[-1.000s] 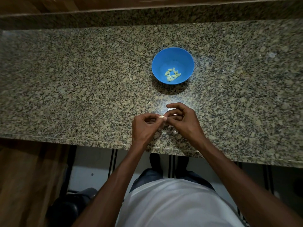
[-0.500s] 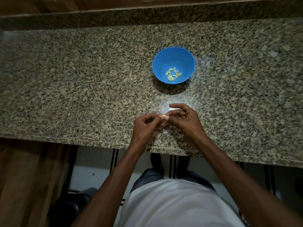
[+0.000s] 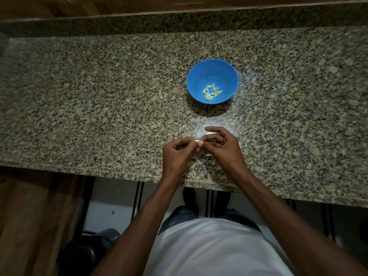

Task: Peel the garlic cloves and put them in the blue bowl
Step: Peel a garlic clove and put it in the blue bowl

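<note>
Holding a small garlic clove (image 3: pixel 197 141) between them, the two hands meet just above the speckled stone desk (image 3: pixel 99 108), close to its near edge. The left hand (image 3: pixel 177 154) has its fingers curled in, and its fingertips pinch the clove. The right hand (image 3: pixel 223 145) is curled too, with its thumb and first finger pinching at the same clove from the other side. The clove is pale, and only a small bit of it shows between the fingertips.

Farther back on the desk sits the blue bowl (image 3: pixel 229 76), well apart from the hands. A little pile of peeled cloves (image 3: pixel 212 92) lies at the bottom of the bowl. The bowl stands upright and nothing touches it.

Something thin and shiny lies on the desk just under the right hand, but it is too hard to see what it is.
</note>
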`<control>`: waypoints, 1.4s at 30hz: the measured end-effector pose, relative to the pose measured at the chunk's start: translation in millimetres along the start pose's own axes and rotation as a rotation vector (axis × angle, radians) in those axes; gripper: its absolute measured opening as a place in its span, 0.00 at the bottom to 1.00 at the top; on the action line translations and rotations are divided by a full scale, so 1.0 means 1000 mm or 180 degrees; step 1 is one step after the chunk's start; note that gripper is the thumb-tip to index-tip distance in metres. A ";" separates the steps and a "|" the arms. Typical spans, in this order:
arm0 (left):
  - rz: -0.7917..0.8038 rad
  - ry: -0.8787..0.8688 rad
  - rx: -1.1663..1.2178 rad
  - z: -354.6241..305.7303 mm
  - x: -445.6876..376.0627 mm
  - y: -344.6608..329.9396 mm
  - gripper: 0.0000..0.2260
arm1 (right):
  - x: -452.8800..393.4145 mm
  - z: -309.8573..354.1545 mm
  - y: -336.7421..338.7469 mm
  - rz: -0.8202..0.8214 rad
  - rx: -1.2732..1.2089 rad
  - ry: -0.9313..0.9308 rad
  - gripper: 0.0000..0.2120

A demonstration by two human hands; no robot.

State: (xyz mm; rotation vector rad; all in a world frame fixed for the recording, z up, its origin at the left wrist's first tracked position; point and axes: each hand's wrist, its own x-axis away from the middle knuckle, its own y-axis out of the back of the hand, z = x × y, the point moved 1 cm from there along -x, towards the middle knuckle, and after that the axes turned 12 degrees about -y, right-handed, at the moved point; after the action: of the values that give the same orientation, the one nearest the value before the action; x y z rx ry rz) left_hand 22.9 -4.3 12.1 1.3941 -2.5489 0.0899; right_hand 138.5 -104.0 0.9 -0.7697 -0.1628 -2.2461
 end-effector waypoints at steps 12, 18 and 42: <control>0.0227 -0.0607 -0.0983 0.007 -0.005 0.004 0.08 | 0.007 -0.002 -0.002 -0.0144 -0.0403 -0.0309 0.22; 0.0296 -0.0722 -0.1186 0.007 -0.008 0.006 0.08 | 0.007 -0.001 -0.002 -0.0152 -0.0391 -0.0317 0.24; 0.0298 -0.0114 -0.0469 0.015 -0.008 0.008 0.06 | 0.006 -0.005 0.003 0.0043 0.0441 0.0080 0.08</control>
State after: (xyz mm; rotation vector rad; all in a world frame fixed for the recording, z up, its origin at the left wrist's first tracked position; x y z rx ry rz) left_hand 18.0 4.6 -3.6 1.2336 -2.5906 -0.1061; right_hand 135.4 -111.4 -0.3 -0.6663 -0.2971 -2.2047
